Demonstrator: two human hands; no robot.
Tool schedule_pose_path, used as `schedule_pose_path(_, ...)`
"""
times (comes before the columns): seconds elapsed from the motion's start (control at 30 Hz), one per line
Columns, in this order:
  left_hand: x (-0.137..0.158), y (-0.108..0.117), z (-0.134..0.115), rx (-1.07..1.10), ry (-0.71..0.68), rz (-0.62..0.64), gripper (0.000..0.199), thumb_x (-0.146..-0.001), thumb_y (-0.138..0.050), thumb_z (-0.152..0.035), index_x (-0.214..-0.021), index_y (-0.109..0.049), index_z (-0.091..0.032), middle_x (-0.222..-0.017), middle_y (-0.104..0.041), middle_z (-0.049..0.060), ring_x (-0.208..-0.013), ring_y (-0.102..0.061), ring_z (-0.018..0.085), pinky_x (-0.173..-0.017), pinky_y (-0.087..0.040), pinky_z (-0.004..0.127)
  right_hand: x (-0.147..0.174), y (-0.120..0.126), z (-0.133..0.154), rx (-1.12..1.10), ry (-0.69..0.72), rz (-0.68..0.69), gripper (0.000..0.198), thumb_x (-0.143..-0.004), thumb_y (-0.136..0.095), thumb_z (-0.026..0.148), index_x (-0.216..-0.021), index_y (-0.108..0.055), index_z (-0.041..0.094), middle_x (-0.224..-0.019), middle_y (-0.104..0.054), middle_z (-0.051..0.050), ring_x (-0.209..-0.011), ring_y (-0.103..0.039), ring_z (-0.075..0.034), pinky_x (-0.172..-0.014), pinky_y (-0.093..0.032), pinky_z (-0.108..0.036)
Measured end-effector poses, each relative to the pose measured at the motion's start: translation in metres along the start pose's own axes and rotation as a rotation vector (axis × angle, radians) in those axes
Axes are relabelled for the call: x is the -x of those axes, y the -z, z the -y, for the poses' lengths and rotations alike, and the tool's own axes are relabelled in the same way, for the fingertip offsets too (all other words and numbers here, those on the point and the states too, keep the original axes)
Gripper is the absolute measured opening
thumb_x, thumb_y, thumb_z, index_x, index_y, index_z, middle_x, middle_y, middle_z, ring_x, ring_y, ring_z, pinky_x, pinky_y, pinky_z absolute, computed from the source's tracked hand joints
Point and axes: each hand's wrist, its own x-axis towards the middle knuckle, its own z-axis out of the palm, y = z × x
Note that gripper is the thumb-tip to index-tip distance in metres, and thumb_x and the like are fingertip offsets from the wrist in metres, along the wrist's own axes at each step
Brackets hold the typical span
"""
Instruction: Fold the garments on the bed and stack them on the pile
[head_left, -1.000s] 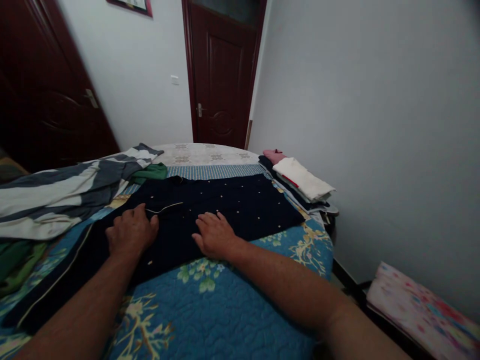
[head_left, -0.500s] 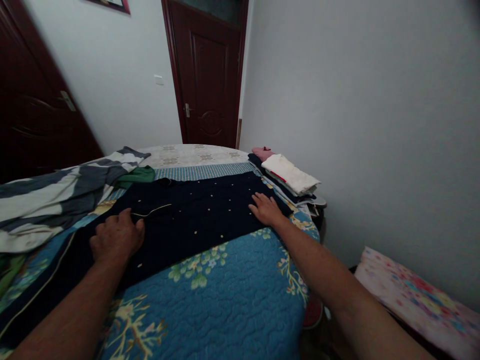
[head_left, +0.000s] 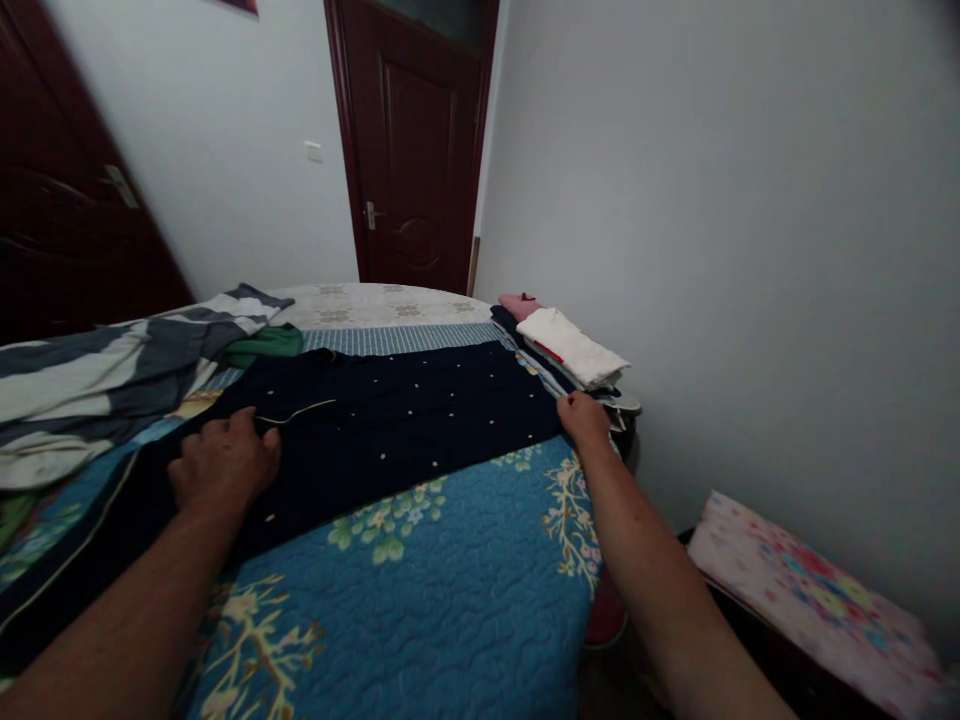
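Observation:
A navy garment [head_left: 420, 410] with small pale dots and thin light piping is spread across the quilt. My left hand [head_left: 225, 460] rests on its left part, fingers slightly bent and thumb apart, holding nothing. At the garment's right edge, my right hand [head_left: 585, 420] is closed, its fingers pinched together on the fabric there. The fingertips of that hand are partly hidden. Just beyond it sits a stack of folded clothes, topped by a white folded garment [head_left: 574, 345] and a pink one [head_left: 519, 305].
A blue floral quilt [head_left: 450, 590] covers the bed. Striped grey-and-white cloth [head_left: 142, 365] and a green cloth [head_left: 266, 343] lie at the left. To the lower right is a pink floral cover [head_left: 810, 590]. A wall rises along the right side.
My right hand has moved right, from lying flat on the navy garment to its right edge, and its fingers have closed there. My left hand stays on the fabric. The view has shifted slightly.

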Motion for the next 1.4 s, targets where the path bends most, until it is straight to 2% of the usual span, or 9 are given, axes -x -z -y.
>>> schedule_pose_path(0.1, 0.001, 0.002, -0.001, -0.005, -0.002, 0.011, 0.069, -0.104, -0.029, -0.057, -0.154, -0.051, -0.016, -0.144, -0.058, 0.026, -0.129, -0.055, 0.047, -0.1, -0.051, 0.062, 0.003, 0.0, 0.003, 0.042, 0.066, 0.029, 0.042, -0.101, -0.051, 0.047, -0.111, -0.081, 0.019, -0.11, -0.08, -0.017, -0.109, -0.074, -0.03, -0.094, -0.053, -0.036)
schedule_pose_path(0.2, 0.001, 0.002, -0.001, -0.004, 0.003, 0.007, 0.068, -0.104, -0.031, -0.057, -0.155, -0.051, -0.016, -0.144, -0.058, 0.026, -0.129, -0.055, 0.047, -0.099, -0.051, 0.06, 0.006, 0.001, 0.006, 0.062, 0.124, 0.038, 0.037, -0.102, -0.052, 0.042, -0.112, -0.08, 0.02, -0.109, -0.08, -0.016, -0.108, -0.074, -0.028, -0.093, -0.051, -0.034)
schedule_pose_path(0.37, 0.0, 0.001, -0.001, 0.014, 0.007, 0.007, 0.067, -0.104, -0.033, -0.056, -0.154, -0.053, -0.016, -0.145, -0.059, 0.026, -0.129, -0.055, 0.047, -0.098, -0.051, 0.061, 0.007, 0.001, 0.008, 0.0, 0.145, 0.003, 0.039, -0.105, -0.05, 0.044, -0.116, -0.078, 0.021, -0.113, -0.08, -0.014, -0.11, -0.074, -0.026, -0.092, -0.049, -0.031)
schedule_pose_path(0.5, 0.0, 0.002, -0.002, 0.018, 0.004, 0.003, 0.066, -0.104, -0.034, -0.054, -0.153, -0.053, -0.015, -0.145, -0.059, 0.026, -0.129, -0.055, 0.047, -0.098, -0.05, 0.062, 0.004, -0.002, 0.008, -0.013, 0.182, 0.08, 0.036, -0.102, -0.057, 0.046, -0.114, -0.08, 0.022, -0.113, -0.08, -0.013, -0.111, -0.073, -0.027, -0.091, -0.049, -0.031)
schedule_pose_path(0.57, 0.001, 0.003, -0.002, 0.02, 0.002, 0.004, 0.065, -0.104, -0.034, -0.054, -0.153, -0.053, -0.015, -0.145, -0.059, 0.026, -0.128, -0.056, 0.047, -0.098, -0.05, 0.062, 0.002, -0.004, 0.007, -0.009, 0.194, 0.072, 0.035, -0.104, -0.055, 0.043, -0.115, -0.079, 0.021, -0.115, -0.08, -0.013, -0.11, -0.073, -0.026, -0.09, -0.048, -0.03)
schedule_pose_path(0.77, 0.001, 0.003, -0.002, 0.018, 0.001, 0.009, 0.066, -0.104, -0.033, -0.055, -0.154, -0.053, -0.015, -0.145, -0.058, 0.027, -0.13, -0.055, 0.048, -0.099, -0.05, 0.062, -0.004, -0.01, 0.002, -0.093, 0.182, -0.059, 0.037, -0.109, -0.046, 0.039, -0.12, -0.074, 0.017, -0.115, -0.079, -0.014, -0.107, -0.072, -0.025, -0.088, -0.046, -0.029)
schedule_pose_path(0.93, 0.002, 0.004, -0.002, 0.019, 0.017, 0.014, 0.066, -0.104, -0.033, -0.056, -0.154, -0.052, -0.017, -0.147, -0.058, 0.025, -0.131, -0.055, 0.047, -0.101, -0.05, 0.061, -0.006, -0.01, -0.003, -0.046, 0.121, -0.02, 0.037, -0.108, -0.05, 0.04, -0.114, -0.077, 0.017, -0.113, -0.08, -0.015, -0.107, -0.073, -0.025, -0.087, -0.048, -0.029)
schedule_pose_path(1.23, 0.005, 0.003, -0.001, 0.062, -0.006, -0.019, 0.066, -0.104, -0.034, -0.053, -0.155, -0.052, -0.014, -0.144, -0.058, 0.028, -0.131, -0.056, 0.049, -0.099, -0.052, 0.061, 0.005, 0.001, 0.002, 0.113, 0.059, 0.042, 0.037, -0.107, -0.048, 0.036, -0.121, -0.077, 0.018, -0.115, -0.079, -0.019, -0.113, -0.075, -0.029, -0.093, -0.054, -0.037)
schedule_pose_path(1.4, 0.006, 0.023, 0.01, 0.097, 0.067, -0.052, 0.067, -0.103, -0.043, -0.046, -0.162, -0.041, -0.014, -0.147, -0.058, 0.029, -0.126, -0.065, 0.044, -0.097, -0.055, 0.053, 0.005, -0.006, -0.005, 0.147, 0.07, 0.071, 0.042, -0.107, -0.045, 0.038, -0.125, -0.075, 0.015, -0.116, -0.077, -0.023, -0.116, -0.074, -0.035, -0.095, -0.056, -0.044)
